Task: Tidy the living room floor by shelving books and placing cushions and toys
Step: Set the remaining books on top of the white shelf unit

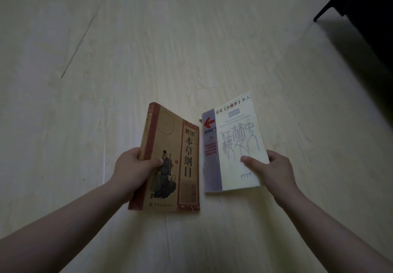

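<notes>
Left hand (136, 166): grips the brown book (170, 162) at its spine edge, thumb across the cover.
Right hand (270, 168): pinches the white book (234, 145) at its outer edge, thumb on top.
Axes: both books run long toward 12 o'clock, side by side, barely apart.
Floor (106, 60): beneath both books.
Dark furniture leg (323, 11): 1 o'clock, well apart.
Shelf: not in view.

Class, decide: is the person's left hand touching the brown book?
Touching. The head view shows the left hand gripping the brown book, thumb pressed across its front cover.
</notes>
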